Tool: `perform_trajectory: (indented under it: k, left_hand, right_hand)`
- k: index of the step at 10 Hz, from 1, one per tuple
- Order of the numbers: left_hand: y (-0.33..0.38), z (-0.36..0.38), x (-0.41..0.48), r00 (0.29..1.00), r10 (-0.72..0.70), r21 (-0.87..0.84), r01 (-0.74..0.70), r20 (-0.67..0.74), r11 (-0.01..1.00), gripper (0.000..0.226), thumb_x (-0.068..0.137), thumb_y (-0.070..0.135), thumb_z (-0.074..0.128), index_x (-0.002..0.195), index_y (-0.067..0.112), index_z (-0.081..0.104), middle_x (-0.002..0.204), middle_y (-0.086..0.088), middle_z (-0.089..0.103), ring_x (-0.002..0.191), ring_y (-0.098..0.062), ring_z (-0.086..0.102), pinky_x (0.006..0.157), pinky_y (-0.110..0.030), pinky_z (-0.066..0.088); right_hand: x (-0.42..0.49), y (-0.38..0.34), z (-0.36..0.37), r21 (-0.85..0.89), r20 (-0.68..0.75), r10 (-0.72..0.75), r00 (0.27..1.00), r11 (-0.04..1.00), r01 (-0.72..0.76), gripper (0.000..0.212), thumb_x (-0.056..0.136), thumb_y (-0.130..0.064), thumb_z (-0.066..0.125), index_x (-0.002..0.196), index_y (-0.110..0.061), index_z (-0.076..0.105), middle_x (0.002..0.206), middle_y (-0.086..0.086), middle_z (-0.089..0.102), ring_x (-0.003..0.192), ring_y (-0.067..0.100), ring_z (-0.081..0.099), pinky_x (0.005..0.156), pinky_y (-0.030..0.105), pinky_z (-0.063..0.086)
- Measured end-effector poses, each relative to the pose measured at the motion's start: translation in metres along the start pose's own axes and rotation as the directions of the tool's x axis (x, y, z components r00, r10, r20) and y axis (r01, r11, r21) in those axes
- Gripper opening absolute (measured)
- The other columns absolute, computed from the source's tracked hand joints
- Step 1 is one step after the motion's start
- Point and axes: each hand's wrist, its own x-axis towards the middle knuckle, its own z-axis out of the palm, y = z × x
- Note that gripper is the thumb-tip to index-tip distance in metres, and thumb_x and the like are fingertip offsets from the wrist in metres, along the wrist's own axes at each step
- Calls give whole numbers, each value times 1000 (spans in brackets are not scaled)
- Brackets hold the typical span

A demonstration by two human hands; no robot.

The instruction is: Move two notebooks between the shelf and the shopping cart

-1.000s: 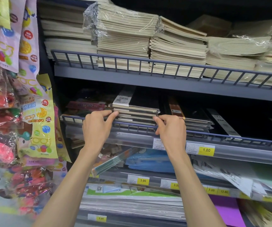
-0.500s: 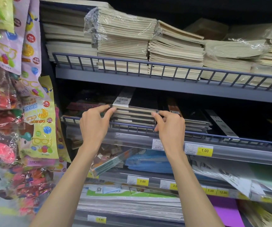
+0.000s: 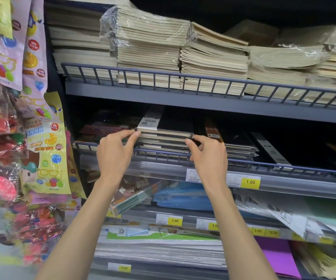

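A stack of black-covered notebooks (image 3: 164, 138) in clear wrap lies on the middle shelf (image 3: 264, 166), behind a blue wire rail. The top notebook (image 3: 171, 124) has a white barcode band along its left side. My left hand (image 3: 115, 152) pinches the top notebook's left front corner between thumb and fingers. My right hand (image 3: 207, 154) pinches its right front corner. The notebook's front edge sits slightly raised off the pile. No shopping cart is in view.
Cream notebook stacks (image 3: 149, 51) fill the upper shelf. More black notebooks (image 3: 242, 144) lie to the right of the pile. Hanging toy packets (image 3: 21, 118) crowd the left side. Lower shelves hold paper pads (image 3: 159, 249) and yellow price tags (image 3: 250, 181).
Both hands rose from the wire rail to the top notebook's front corners and took hold of it. Its front edge has lifted a little.
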Motion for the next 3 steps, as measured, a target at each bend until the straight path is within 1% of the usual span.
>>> perform_trajectory:
  k: [1,2,3]
  left_hand:
    - [-3,-2,-3,999,4,31,-5,45,1000,34,95,42,63,118,19,74,109,-4,76,100,-27,70,76,-34,51]
    - [-1,-8,-12,993,24,57,-31,118,998,36,97,38,60,128,21,68,90,-3,73,86,-31,68,68,-36,49]
    - [-4,-12,-20,986,51,164,-77,158,983,42,99,37,57,139,23,59,107,-9,73,107,-32,63,78,-47,52]
  right_hand:
    - [-7,7,-4,-61,52,13,999,998,-10,38,99,-46,56,130,-26,66,64,-7,69,74,9,67,64,26,47]
    - [-17,5,-13,-121,72,22,997,993,-13,38,99,-44,56,132,-27,65,80,-10,74,84,11,68,67,27,49]
    - [-22,7,-21,-192,110,1,994,981,20,38,99,-42,56,133,-27,63,99,-10,76,100,16,68,77,33,53]
